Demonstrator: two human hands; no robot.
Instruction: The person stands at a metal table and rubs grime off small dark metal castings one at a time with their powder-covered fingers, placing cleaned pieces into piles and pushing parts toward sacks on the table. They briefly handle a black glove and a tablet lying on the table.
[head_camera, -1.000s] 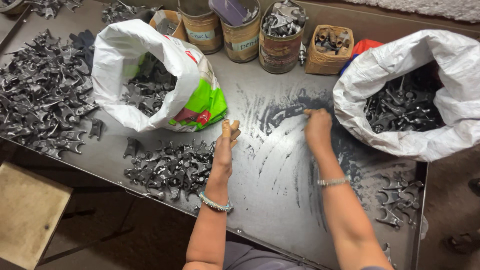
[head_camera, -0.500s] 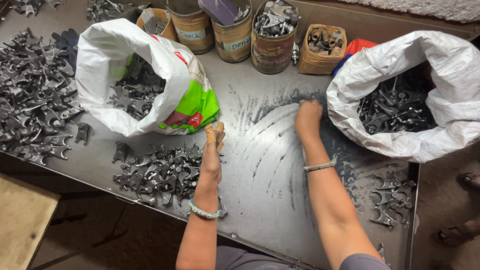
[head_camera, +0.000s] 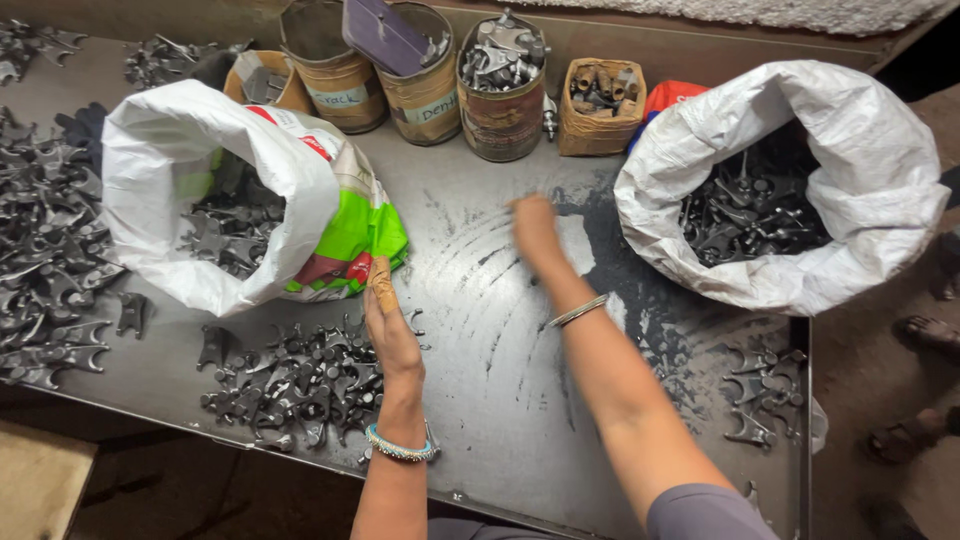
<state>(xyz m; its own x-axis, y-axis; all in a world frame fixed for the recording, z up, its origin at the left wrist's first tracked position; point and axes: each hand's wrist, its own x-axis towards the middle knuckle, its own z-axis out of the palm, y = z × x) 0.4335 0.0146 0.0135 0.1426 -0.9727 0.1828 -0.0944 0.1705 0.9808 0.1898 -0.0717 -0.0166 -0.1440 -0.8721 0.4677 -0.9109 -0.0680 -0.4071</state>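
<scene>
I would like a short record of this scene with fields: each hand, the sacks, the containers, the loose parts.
left hand: edge-on above the pile of dark metal parts; one finger wrapped in tan tape; holds nothing visible
right hand: blurred, over the scratched metal table; grip unclear
left sack: white with green print, open, holds dark parts
right sack: white, open, holds dark parts
containers: tins and a small box at the far edge
</scene>
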